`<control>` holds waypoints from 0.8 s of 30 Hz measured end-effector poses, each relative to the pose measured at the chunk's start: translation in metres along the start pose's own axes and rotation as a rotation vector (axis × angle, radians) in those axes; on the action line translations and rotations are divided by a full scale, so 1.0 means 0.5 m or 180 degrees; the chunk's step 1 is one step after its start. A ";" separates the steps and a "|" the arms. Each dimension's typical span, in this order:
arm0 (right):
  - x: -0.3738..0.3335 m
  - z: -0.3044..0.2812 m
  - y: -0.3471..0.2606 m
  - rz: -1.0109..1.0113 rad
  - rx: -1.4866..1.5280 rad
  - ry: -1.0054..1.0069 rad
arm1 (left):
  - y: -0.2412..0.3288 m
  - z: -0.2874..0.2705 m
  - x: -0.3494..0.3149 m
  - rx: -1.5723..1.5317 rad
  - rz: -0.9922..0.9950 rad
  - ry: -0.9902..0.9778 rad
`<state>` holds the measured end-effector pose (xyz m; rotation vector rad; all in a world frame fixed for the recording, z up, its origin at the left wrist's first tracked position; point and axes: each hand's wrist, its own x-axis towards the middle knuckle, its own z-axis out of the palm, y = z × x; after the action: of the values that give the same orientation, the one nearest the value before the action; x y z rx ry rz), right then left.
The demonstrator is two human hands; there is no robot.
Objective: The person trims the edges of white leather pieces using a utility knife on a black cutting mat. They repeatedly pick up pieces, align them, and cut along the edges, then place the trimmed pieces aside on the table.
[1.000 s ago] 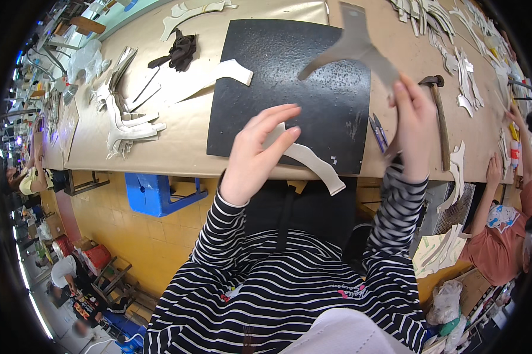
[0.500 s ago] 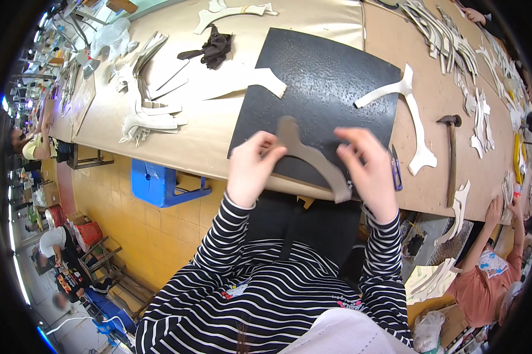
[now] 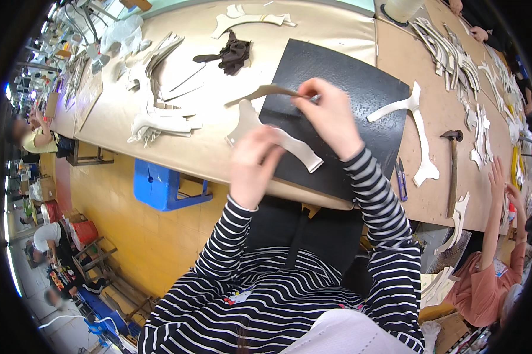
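Observation:
My left hand (image 3: 255, 168), a little blurred, pinches a pale curved cut piece (image 3: 303, 152) with a forked end, over the near left part of a black board (image 3: 360, 76). My right hand (image 3: 331, 118) is closed on one end of a thin grey-brown curved strip (image 3: 266, 91), raised above the board with its free end toward the left. Both pieces look like leather or a similar sheet material. Another white forked piece (image 3: 418, 130) lies across the board's right edge and the table.
Right of the board are purple-handled snips (image 3: 402, 180) and a hammer (image 3: 452, 171). Several pale pieces (image 3: 160, 118) and a dark cloth (image 3: 233, 54) lie on the left. A blue stool (image 3: 160, 184) stands below the table edge. Another person's hands (image 3: 499, 183) are at the far right.
The grey-brown strip, earlier in my left hand, is now in my right hand, farther up and left. My left hand now holds the pale piece. The right-hand person's arms have risen.

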<state>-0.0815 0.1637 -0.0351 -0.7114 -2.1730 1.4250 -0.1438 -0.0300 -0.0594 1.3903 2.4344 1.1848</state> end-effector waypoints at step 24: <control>-0.248 -0.124 0.054 0.1357 0.1331 0.0549 | -0.013 0.056 0.115 -0.0117 0.1239 -0.1127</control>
<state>0.0566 0.1373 -0.0476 -1.1275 -1.5738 1.8710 -0.1692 0.0284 -0.0674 1.9317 1.9509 0.9333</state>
